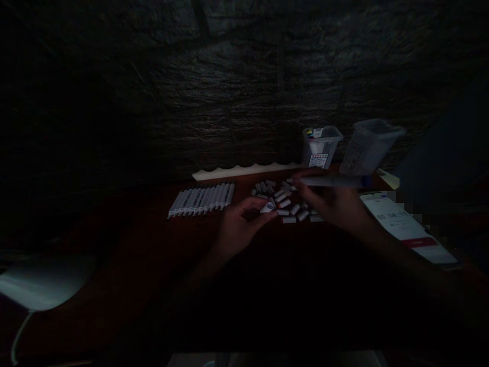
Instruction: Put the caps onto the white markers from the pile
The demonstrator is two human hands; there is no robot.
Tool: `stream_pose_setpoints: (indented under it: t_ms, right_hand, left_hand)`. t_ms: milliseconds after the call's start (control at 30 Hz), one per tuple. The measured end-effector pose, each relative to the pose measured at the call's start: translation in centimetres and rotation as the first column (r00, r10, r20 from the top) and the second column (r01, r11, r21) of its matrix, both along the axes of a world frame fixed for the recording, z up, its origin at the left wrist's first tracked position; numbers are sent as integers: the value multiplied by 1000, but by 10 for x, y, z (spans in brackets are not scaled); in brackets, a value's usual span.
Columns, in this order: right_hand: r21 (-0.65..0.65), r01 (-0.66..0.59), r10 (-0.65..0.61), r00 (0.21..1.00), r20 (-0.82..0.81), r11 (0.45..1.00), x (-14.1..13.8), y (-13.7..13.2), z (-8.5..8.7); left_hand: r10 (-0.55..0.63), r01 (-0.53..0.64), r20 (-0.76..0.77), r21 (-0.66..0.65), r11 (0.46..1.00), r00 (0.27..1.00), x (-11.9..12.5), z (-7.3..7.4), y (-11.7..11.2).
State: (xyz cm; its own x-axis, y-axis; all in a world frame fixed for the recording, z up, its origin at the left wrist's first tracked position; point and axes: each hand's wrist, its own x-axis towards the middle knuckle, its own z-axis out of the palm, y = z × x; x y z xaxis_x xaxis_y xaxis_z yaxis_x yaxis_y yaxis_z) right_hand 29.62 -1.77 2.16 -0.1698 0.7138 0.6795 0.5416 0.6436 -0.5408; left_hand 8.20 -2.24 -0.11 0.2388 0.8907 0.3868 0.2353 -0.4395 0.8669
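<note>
Between thumb and fingers, my left hand (244, 224) pinches a small white marker cap (268, 207) with a dark bluish end. My right hand (332, 204) grips a white marker (324, 181) held nearly level, its tip towards the left and a blue-purple end on the right. Loose marker caps (282, 196) lie scattered on the table under and between both hands, a few with coloured ends. To the left of my left hand, several white markers (202, 199) lie side by side in a slanted row. Dim light hides fine detail.
Two clear plastic containers (372, 145) stand at the back right, the left one with something inside. A phone (408, 227) showing a timer lies right of my right arm. A wavy pale strip (244, 171) runs along the textured wall. A white object with a cord (46, 283) sits far left.
</note>
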Motion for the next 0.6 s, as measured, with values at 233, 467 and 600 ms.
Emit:
stream_pose_setpoints:
  t_ms: [233, 467, 600]
  right_hand:
    - [-13, 10, -11, 996, -86, 1000, 2, 5, -2]
    - [-155, -69, 21, 957, -290, 986, -8, 0, -3]
    - [-262, -176, 64, 920, -386, 949, -17, -8, 2]
  left_hand:
    - [26, -26, 13, -2, 1000, 1000, 0, -2, 0]
    - [26, -26, 7, -6, 1000, 1000, -1, -5, 2]
    - [-9, 9, -20, -15, 1000, 1000, -2, -7, 3]
